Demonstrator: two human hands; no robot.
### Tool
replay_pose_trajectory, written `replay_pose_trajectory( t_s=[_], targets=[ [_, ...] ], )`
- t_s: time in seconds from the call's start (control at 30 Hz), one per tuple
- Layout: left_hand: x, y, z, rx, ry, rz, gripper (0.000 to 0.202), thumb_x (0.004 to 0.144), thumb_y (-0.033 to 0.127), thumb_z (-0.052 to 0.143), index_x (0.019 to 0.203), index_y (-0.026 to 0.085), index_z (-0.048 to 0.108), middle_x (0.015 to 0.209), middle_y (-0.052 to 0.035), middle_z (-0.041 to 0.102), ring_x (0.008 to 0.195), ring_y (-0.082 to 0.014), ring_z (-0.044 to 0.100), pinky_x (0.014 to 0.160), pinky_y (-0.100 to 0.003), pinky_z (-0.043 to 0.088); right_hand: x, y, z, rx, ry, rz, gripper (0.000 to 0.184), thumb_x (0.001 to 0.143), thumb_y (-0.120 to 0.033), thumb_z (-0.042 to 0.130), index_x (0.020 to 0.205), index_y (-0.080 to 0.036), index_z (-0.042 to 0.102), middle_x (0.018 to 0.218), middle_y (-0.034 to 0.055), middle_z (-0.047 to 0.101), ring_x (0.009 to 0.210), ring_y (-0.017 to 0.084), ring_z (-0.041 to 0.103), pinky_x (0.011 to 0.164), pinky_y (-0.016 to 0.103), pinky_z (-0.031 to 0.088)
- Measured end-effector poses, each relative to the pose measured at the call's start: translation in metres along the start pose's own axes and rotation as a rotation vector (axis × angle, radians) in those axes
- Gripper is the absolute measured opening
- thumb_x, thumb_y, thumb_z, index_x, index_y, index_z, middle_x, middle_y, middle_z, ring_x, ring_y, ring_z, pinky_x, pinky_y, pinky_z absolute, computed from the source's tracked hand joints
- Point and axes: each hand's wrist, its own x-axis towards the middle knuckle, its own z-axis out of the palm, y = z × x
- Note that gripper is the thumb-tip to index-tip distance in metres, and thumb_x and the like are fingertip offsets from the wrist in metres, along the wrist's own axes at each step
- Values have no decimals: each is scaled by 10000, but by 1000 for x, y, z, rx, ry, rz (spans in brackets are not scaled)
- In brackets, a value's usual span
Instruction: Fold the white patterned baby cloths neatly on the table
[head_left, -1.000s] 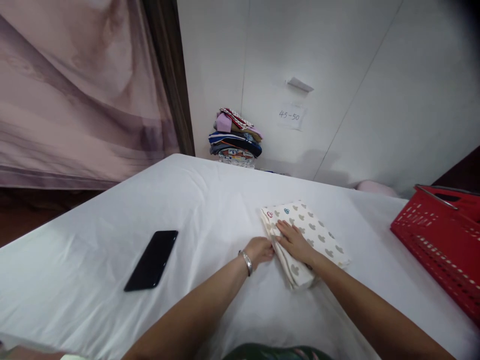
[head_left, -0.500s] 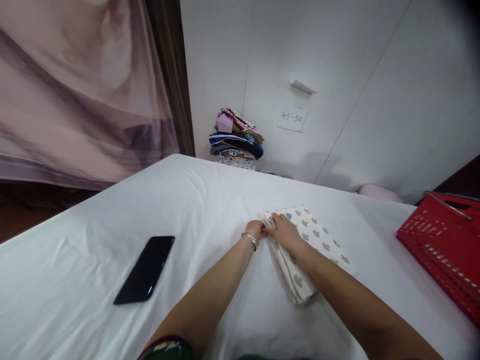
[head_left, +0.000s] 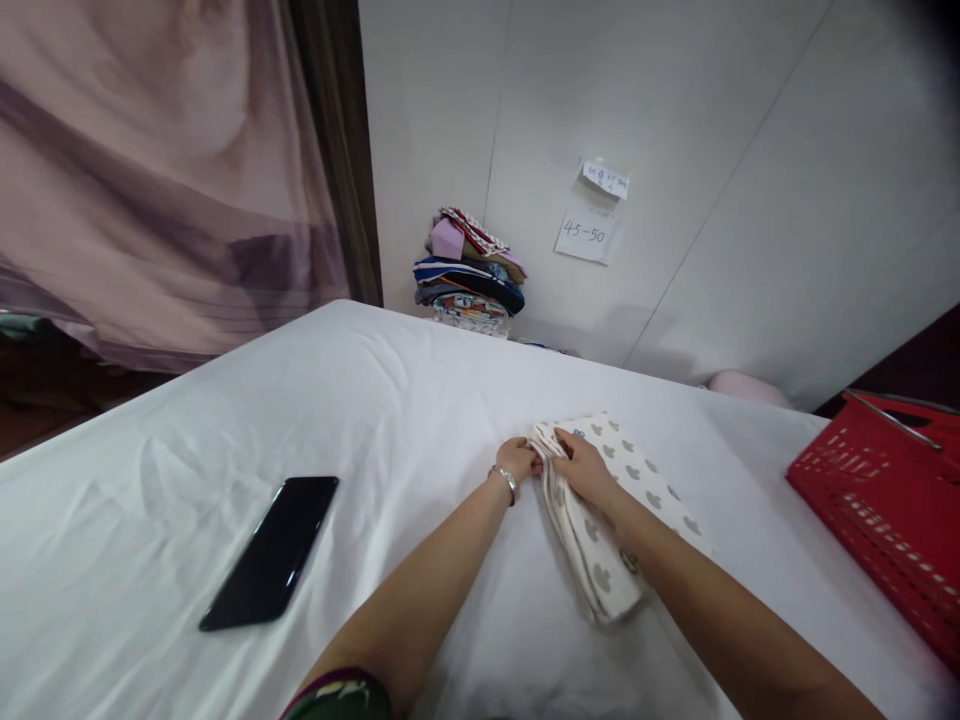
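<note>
A folded white cloth [head_left: 634, 462] printed with grey shapes lies on the white-covered table [head_left: 450, 390], right of the middle. At the far end of its left, layered edge, my left hand [head_left: 519, 460], with a bracelet at the wrist, is closed on the cloth's corner. Close beside it, my right hand [head_left: 583, 466] grips the same edge from above, thumb and fingers around the layers. My right forearm hides part of the cloth. The exact kind of cloth item cannot be made out.
A black phone [head_left: 274, 550] lies at the left on the table. At the right stands a red basket [head_left: 885, 510] with a metal handle. Against the wall is a stack of folded clothes [head_left: 471, 268], near a paper sign [head_left: 585, 235]. A pink curtain [head_left: 165, 180] hangs at the left.
The cloth's left edge is now lifted and bunched between my hands, its layers showing more. My right hand has closed around that edge. The view has shifted slightly.
</note>
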Motion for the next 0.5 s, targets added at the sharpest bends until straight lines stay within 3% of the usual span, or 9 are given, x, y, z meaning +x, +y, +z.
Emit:
replay_pose_trajectory(
  t_s=[0.13, 0.33, 0.5],
  targets=[
    [5, -1, -2, 217, 6, 92, 217, 665, 91, 563, 867, 140, 626, 579, 13, 586, 485, -103, 530, 526, -232, 471, -3, 5, 3, 106, 56, -26, 483, 676, -198, 473, 1154, -176, 537, 1017, 68, 591, 879, 197, 543, 803, 301, 414],
    [12, -4, -7, 416, 81, 275, 137, 712, 151, 526, 813, 171, 618, 747, -27, 642, 634, -123, 573, 590, -218, 453, -1, 10, 8, 199, 74, -32, 570, 704, -266, 507, 1264, -164, 469, 1093, 78, 580, 939, 206, 546, 859, 342, 419],
    [24, -5, -12, 473, 127, 293, 183, 761, 147, 432, 831, 159, 600, 691, -29, 638, 544, -118, 563, 542, -222, 435, 0, 7, 13, 226, 86, -78, 500, 763, -289, 472, 1255, -197, 482, 1147, 70, 571, 997, 199, 533, 896, 357, 404]
  ],
)
